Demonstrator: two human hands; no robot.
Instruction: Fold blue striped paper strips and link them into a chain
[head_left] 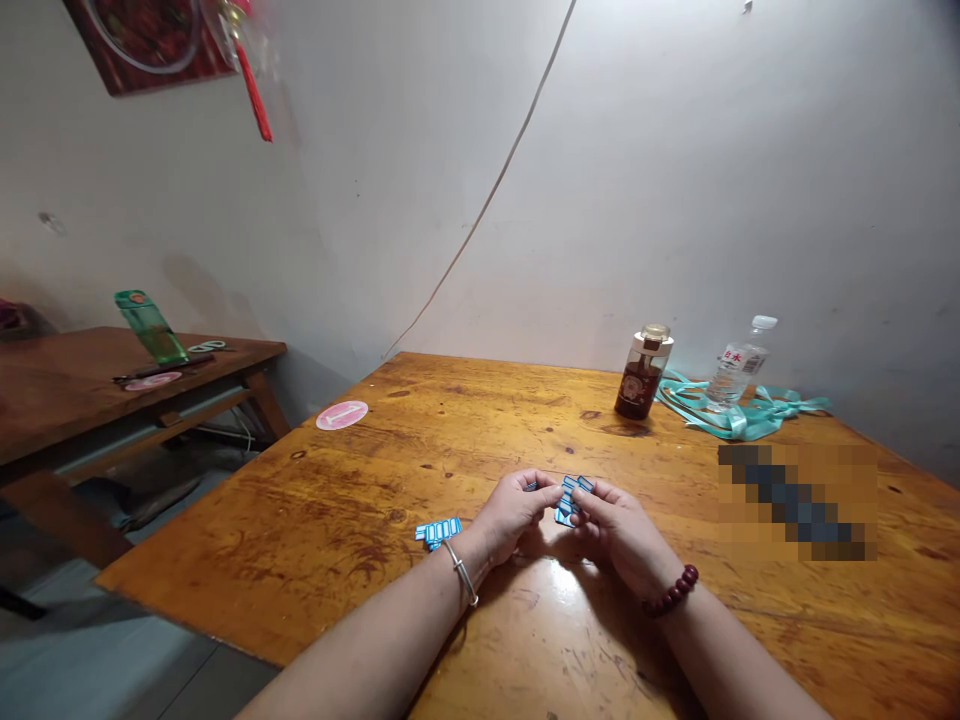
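Note:
Small flat pieces with blue edges and pale faces are pinched between my two hands, just above the wooden table. My left hand is closed, its thumb pressing on the left side of these pieces. From the other side, my right hand grips them between thumb and fingers. The fingers partly hide the pieces, so their exact kind cannot be made out. A loose cluster of similar blue-and-white pieces lies on the table beside my left wrist.
A dark-filled drink bottle stands at the back right. Behind it, a clear water bottle stands by turquoise ribbons. A blurred-out dark object lies at right. A pink oval sticker marks the left edge. Another table holds a green bottle.

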